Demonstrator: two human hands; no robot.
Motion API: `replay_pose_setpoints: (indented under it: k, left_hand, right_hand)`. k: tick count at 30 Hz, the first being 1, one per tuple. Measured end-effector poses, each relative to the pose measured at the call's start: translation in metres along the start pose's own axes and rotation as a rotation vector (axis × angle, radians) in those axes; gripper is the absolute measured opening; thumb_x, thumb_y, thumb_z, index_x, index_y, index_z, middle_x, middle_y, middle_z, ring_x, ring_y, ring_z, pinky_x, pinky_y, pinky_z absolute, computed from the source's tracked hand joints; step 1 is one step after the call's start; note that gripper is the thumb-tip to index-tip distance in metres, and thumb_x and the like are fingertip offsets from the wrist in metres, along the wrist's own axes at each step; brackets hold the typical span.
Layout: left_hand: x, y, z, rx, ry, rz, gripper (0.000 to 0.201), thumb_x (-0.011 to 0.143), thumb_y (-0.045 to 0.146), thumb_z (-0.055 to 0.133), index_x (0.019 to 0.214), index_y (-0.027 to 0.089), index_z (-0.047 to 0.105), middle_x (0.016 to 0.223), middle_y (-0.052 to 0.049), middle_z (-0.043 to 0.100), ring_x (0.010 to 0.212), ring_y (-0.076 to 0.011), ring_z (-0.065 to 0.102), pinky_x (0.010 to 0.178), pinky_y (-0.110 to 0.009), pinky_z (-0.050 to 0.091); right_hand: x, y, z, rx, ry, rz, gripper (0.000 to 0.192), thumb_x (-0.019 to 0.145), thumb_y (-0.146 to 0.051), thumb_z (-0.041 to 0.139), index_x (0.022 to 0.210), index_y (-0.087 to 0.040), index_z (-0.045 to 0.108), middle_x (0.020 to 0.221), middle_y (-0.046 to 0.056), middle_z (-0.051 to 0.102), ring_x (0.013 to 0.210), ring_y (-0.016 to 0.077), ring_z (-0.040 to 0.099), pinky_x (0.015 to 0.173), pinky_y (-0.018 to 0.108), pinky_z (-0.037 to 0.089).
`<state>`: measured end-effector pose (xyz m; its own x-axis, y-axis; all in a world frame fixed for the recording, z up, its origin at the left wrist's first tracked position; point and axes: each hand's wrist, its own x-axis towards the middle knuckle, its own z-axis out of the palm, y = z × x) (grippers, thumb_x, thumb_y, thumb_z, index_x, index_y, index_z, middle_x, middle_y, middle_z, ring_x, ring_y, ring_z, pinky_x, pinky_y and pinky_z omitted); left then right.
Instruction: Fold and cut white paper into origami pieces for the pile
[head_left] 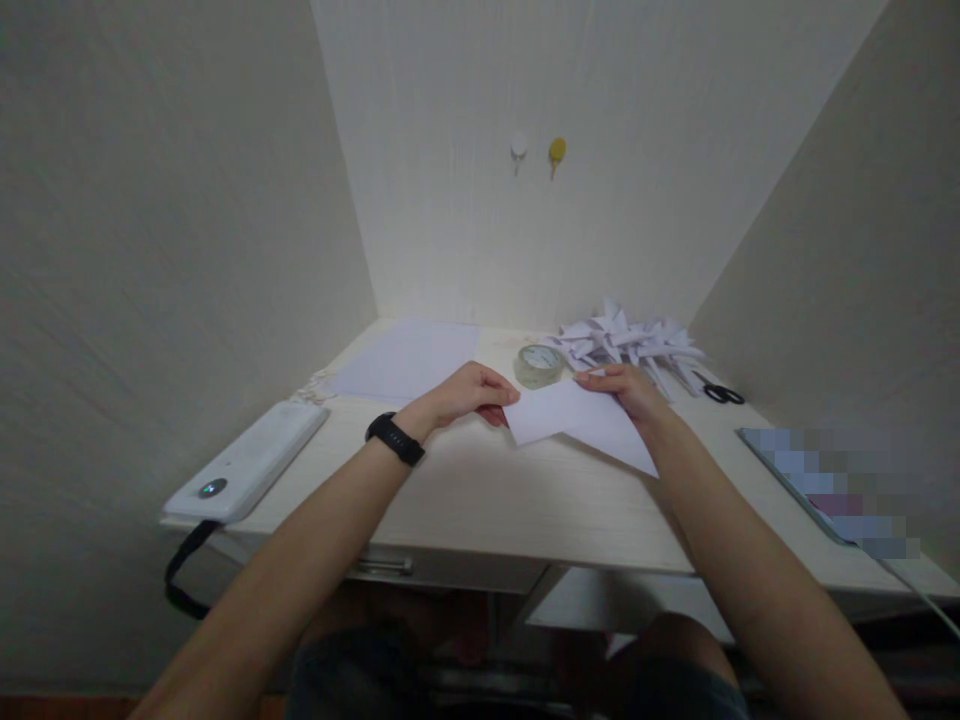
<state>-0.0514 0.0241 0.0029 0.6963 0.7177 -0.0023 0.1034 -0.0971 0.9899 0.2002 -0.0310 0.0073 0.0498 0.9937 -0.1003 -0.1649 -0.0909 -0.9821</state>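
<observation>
Bare forearms (pixel 300 560) reach in over the desk (pixel 465 500); both hands are on one white paper piece (pixel 581 420).
Left hand (pixel 472 395) pinches its left end, thumb on top; right hand (pixel 630 392) pinches the upper right edge. Paper sits mid-desk, just in front of a clear tape roll (pixel 538 372): plain, angular, stepped lower edge, right corner running to a point by the right wrist. Can't tell if folded or two layers. Desk is pale wood-grain: white sheet (pixel 409 355) back left, white device (pixel 247 460) front left, pile of folded paper (pixel 637 342) back right, black-handled scissors (pixel 724 394) beside it, pixelated flat item (pixel 821 490) far right. Pale walls (pixel 450 220) on three sides; white hook (pixel 519 147) and yellow hook (pixel 556 150) on the back one.
</observation>
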Motion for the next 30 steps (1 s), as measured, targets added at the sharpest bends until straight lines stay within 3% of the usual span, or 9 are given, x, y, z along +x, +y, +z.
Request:
replay_pose_setpoints:
  k: [6, 9, 12, 15, 18, 20, 25, 30]
  left_hand:
    - [-0.003, 0.002, -0.021, -0.023, -0.014, -0.047, 0.028, 0.067, 0.031, 0.082, 0.08, 0.007, 0.074, 0.076, -0.014, 0.075, 0.061, -0.0166, 0.07, 0.06, -0.026, 0.056]
    - [-0.001, 0.001, -0.032, -0.072, 0.142, -0.048, 0.025, 0.066, 0.028, 0.082, 0.077, 0.008, 0.074, 0.079, -0.015, 0.076, 0.063, -0.0167, 0.07, 0.061, -0.026, 0.055]
    - [0.001, 0.0, -0.031, -0.178, 0.241, -0.048, 0.037, 0.07, 0.044, 0.079, 0.081, 0.009, 0.074, 0.082, -0.014, 0.075, 0.066, -0.017, 0.07, 0.064, -0.029, 0.056]
    - [0.003, -0.002, -0.018, -0.155, 0.147, -0.083, 0.051, 0.071, 0.059, 0.074, 0.083, 0.009, 0.075, 0.079, -0.012, 0.074, 0.063, -0.0156, 0.066, 0.061, -0.028, 0.052]
    - [0.004, -0.005, -0.007, 0.027, 0.072, -0.043, 0.038, 0.065, 0.045, 0.083, 0.071, 0.009, 0.074, 0.065, -0.007, 0.069, 0.054, -0.0103, 0.055, 0.053, -0.023, 0.041]
    - [0.004, -0.008, -0.005, 0.107, 0.028, -0.02, 0.028, 0.063, 0.037, 0.084, 0.068, 0.01, 0.075, 0.063, -0.005, 0.068, 0.055, -0.0095, 0.052, 0.054, -0.022, 0.039]
    - [0.004, -0.01, -0.004, 0.154, -0.082, -0.028, 0.017, 0.062, 0.029, 0.082, 0.069, 0.014, 0.077, 0.068, -0.005, 0.07, 0.064, -0.0126, 0.057, 0.064, -0.025, 0.043]
    - [0.005, -0.011, 0.01, 0.136, -0.173, -0.057, 0.013, 0.063, 0.025, 0.08, 0.068, 0.014, 0.077, 0.069, -0.005, 0.071, 0.065, -0.0127, 0.057, 0.064, -0.025, 0.043]
  right_hand:
    - [0.005, -0.002, -0.012, 0.013, 0.007, -0.035, 0.021, 0.054, -0.022, 0.087, 0.066, -0.014, 0.073, 0.063, 0.007, 0.072, 0.053, 0.0209, 0.067, 0.055, 0.033, 0.056]
    - [0.011, 0.003, -0.015, 0.033, 0.049, -0.036, 0.022, 0.056, -0.025, 0.087, 0.068, -0.015, 0.072, 0.065, 0.007, 0.073, 0.054, 0.0203, 0.067, 0.054, 0.032, 0.056]
    - [0.015, 0.013, -0.007, 0.009, 0.044, -0.029, 0.022, 0.058, -0.028, 0.087, 0.069, -0.016, 0.071, 0.065, 0.007, 0.073, 0.053, 0.0196, 0.065, 0.052, 0.032, 0.054]
    - [0.015, 0.023, 0.008, -0.029, 0.016, 0.018, 0.023, 0.059, -0.029, 0.087, 0.07, -0.015, 0.071, 0.067, 0.009, 0.073, 0.054, 0.0204, 0.065, 0.052, 0.032, 0.053]
    - [0.012, 0.028, 0.018, -0.06, -0.004, 0.069, 0.024, 0.057, -0.029, 0.087, 0.07, -0.015, 0.072, 0.065, 0.007, 0.072, 0.051, 0.0183, 0.062, 0.049, 0.03, 0.048]
    - [0.01, 0.027, 0.018, -0.096, -0.083, 0.105, 0.025, 0.054, -0.027, 0.088, 0.069, -0.014, 0.073, 0.064, 0.006, 0.071, 0.052, 0.0161, 0.06, 0.049, 0.028, 0.046]
    - [0.005, 0.017, 0.006, -0.252, -0.3, 0.129, 0.031, 0.052, -0.034, 0.089, 0.066, -0.011, 0.074, 0.059, 0.004, 0.068, 0.05, 0.009, 0.053, 0.046, 0.021, 0.036]
    - [0.004, 0.02, 0.011, -0.373, -0.461, 0.168, 0.034, 0.053, -0.035, 0.086, 0.077, -0.012, 0.079, 0.066, 0.006, 0.073, 0.052, 0.0105, 0.056, 0.048, 0.022, 0.039]
